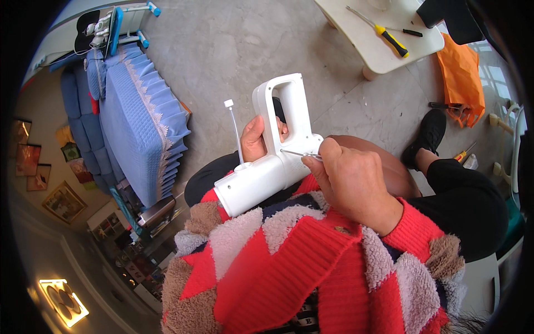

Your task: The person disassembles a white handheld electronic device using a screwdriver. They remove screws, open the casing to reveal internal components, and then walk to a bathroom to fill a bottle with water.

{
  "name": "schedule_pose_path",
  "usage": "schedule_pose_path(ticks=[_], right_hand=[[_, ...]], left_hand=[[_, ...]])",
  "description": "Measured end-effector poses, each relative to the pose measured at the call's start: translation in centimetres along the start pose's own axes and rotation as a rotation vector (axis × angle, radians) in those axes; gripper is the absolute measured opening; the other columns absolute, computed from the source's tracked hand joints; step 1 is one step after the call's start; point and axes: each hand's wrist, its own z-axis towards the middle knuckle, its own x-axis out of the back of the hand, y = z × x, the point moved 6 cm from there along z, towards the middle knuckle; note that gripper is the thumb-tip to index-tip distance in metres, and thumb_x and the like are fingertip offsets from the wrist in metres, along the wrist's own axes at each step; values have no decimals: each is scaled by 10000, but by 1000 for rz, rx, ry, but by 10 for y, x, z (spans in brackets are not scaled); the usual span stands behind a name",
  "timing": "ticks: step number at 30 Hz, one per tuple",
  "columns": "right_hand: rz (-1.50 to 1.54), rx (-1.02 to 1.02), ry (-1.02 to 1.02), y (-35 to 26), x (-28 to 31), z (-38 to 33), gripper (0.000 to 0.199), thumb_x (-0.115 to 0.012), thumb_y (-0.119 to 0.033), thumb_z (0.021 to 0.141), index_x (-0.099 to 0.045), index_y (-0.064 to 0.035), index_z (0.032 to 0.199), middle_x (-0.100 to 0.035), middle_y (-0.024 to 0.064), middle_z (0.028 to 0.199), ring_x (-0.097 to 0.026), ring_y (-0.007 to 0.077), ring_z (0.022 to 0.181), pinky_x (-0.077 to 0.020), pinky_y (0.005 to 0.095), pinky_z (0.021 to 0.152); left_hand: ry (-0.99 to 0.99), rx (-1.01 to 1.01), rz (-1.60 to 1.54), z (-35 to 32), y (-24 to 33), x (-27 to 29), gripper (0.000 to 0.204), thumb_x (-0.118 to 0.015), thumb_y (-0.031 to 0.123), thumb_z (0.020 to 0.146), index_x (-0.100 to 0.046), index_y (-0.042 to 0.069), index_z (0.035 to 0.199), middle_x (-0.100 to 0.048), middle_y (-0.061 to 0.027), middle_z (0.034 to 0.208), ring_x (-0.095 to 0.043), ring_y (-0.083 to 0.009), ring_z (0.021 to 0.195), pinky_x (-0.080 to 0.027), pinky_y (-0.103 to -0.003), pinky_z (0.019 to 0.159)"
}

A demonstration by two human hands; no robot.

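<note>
A white plastic handheld appliance housing (257, 181) with a looped handle lies tilted across my lap. Small screw holes dot its side. My left hand (255, 140) grips it from behind at the foot of the handle, with the thumb on the near side and fingertips showing through the loop. A thin clear tube (236, 133) with a white end piece sticks up from the body. In my right hand (356, 181) is a slim screwdriver (297, 153), pinched between thumb and fingers. The metal shaft's tip meets the housing by the base of the handle; the fist covers its grip.
A cream table (356, 33) at the upper right holds a yellow-and-black screwdriver (392, 42) and a small black-handled one (411, 33). Beyond my foot are an orange bag (460, 78) and another screwdriver (463, 155) on the floor. A blue-covered bed (133, 117) stands left.
</note>
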Motion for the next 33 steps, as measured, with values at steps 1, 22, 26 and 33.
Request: schedule_pose_path(ticks=[1,22,26,33], right_hand=[[-28,-28,-26,1,0,-1,297,-626,-275,907,-557,-31,752,-618,157,637,-621,348,562,-474,418,491],[154,-152,-51,11,-3,-15,299,-515,-253,980,-558,18,860,-584,266,736,-569,477,747,-437,504,655],[140,-131,-22,6,0,-21,333,-507,-277,987,-541,8,818,-555,268,702,-552,480,716,-412,517,629],[125,-133,151,4,10,-30,312,-502,-259,1000,-531,-1,828,-485,257,690,-446,424,625,-405,450,587]], left_hand=[[18,-15,17,0,1,1,419,-599,407,934,-632,-7,886,-645,-113,727,-659,-232,792,-561,-392,749],[-8,-46,205,-7,21,-13,397,-604,375,936,-603,-11,1029,-687,-124,876,-686,-215,739,-568,-352,708],[-42,-17,144,-9,20,-15,391,-584,349,959,-612,-35,1031,-694,-107,892,-673,-176,774,-539,-305,723],[-3,-98,306,-7,25,-19,342,-577,302,961,-628,-31,1017,-683,-80,852,-647,-137,740,-502,-268,680]])
